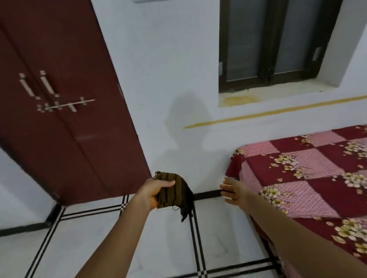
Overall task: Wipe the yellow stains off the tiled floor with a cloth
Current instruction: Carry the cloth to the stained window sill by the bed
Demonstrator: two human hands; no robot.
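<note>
The left hand (155, 194) is held out in the air in front of the person. Its fingers are closed tight around a cloth (175, 191). The cloth is brown with dark stripes, and a dark frayed end hangs down below the hand. The cloth is up above the floor (141, 239), not touching it.

The right hand (234, 190) is open, with the fingers spread apart and nothing in it. It reaches out beside the corner of the bed (311, 173), close to the bed's edge.

The floor is white tile with thin black lines that cross each other. No yellow stain shows on the part of the floor in view. There is a wide bare stretch of floor under and between the two arms.

The bed has a red and pink checked cover with flowers. It fills the right side, and its edge runs along the floor next to the right arm. A dark red door (56, 104) stands on the left, with its bottom edge at the floor. Between the door and the bed is a white wall (163, 75). A window (273, 35) sits in the wall above the bed.
</note>
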